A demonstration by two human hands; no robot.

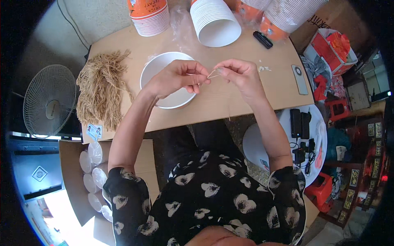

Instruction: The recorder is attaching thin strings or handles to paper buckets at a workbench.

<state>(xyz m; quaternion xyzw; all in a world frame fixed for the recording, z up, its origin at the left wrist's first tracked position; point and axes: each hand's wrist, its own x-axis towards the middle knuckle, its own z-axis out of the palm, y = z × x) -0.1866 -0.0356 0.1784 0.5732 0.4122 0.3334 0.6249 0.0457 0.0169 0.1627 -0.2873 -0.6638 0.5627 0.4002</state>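
My left hand (182,77) and my right hand (241,77) meet over the table, fingertips nearly touching. Both pinch a thin tan cord (212,76), bent into a small loop between them. What the cord does inside the fingers is hidden. Beneath my left hand stands a round white paper tub (159,64), partly covered by the hand and wrist. A large heap of twisted tan cords (102,88) lies on the table at the left.
Along the table's far side are a stack of orange-and-white buckets (151,20), nested white buckets (215,26) lying tilted and a black clip-like object (262,39). A phone (299,80) lies at the right edge. A carton (69,164) of wrapped tubs stands lower left, near a fan (51,102).
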